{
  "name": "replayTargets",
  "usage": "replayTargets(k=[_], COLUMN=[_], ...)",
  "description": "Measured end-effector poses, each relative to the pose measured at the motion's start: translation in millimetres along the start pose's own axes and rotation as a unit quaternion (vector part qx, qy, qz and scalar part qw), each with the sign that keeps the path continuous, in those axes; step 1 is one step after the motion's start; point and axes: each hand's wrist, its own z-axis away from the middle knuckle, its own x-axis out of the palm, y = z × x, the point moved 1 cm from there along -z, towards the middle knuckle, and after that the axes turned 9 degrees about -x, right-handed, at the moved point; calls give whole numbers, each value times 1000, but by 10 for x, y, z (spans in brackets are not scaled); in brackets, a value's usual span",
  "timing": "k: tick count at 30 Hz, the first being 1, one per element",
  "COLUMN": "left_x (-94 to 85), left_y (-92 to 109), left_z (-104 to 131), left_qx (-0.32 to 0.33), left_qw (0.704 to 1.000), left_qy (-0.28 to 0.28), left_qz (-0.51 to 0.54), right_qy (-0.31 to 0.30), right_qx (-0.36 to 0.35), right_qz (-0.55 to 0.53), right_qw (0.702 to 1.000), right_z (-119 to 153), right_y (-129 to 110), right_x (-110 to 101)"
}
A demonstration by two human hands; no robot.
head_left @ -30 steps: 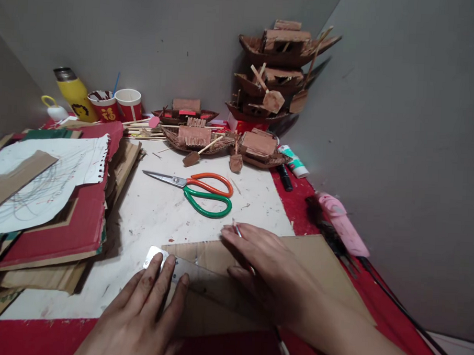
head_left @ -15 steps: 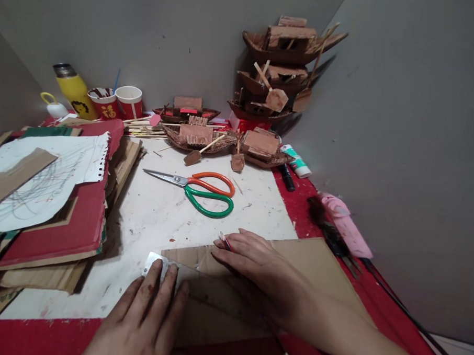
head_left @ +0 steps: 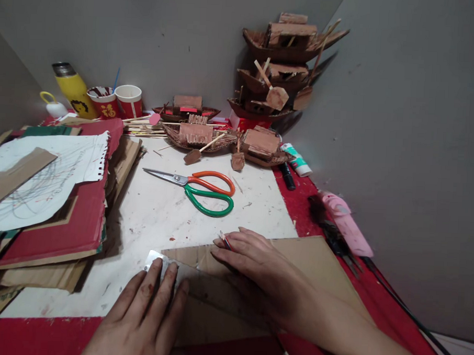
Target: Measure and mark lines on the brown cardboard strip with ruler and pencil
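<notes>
A flat cardboard sheet (head_left: 304,259) lies at the front of the table, with a metal ruler (head_left: 153,257) across it; most of the ruler is under my hands. My left hand (head_left: 148,304) presses on the ruler's left end, fingers spread. Farther right, my right hand (head_left: 257,262) rests over the ruler and cardboard, a thin dark pencil (head_left: 225,242) between its fingers with the tip pointing up and left. Beyond the hands, scissors (head_left: 197,187) with one orange and one green handle lie on the white board.
Stacked cardboard (head_left: 61,243) and a scribbled paper (head_left: 84,155) fill the left. Several brown model boats (head_left: 195,133) stand at the back, near paper cups (head_left: 129,100) and a yellow bottle (head_left: 73,92). A pink glue gun (head_left: 348,224) and its cable lie at the right.
</notes>
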Motion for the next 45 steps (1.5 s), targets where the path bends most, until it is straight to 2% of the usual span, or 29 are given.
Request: replayTargets(k=[3, 9, 12, 17, 21, 24, 28, 33, 39, 45], left_x=[-15, -59, -64, -59, -45, -41, -51, -37, -33, -60], left_y=[-20, -74, -75, -77, -82, -81, -78, -70, -91, -102], left_z=[-19, -68, -78, -74, -60, -58, -65, -57, -57, -55], left_qx=[-2, 68, 58, 70, 70, 60, 77, 49, 81, 83], left_qw=[1000, 997, 998, 997, 997, 998, 997, 999, 996, 996], left_qy=[0, 2, 4, 1, 3, -1, 2, 4, 3, -1], left_qz=[-8, -33, -30, -38, -40, -37, -32, -22, -37, -44], right_qy=[1, -13, -27, -10, -24, -16, -10, -16, -6, -5], right_qx=[-3, 8, 17, 6, 15, 11, 12, 8, 1, 1], right_qz=[4, 7, 6, 9, 15, 16, 14, 23, 29, 35], right_qw=[1000, 1000, 999, 1000, 999, 1000, 1000, 1000, 1000, 999], right_z=[-18, 3, 11, -17, -43, -46, -38, -37, -25, -29], right_y=[1, 15, 4, -27, -49, -54, -43, -24, -22, -20], right_x=[6, 29, 15, -13, -20, -22, -13, 10, 12, 17])
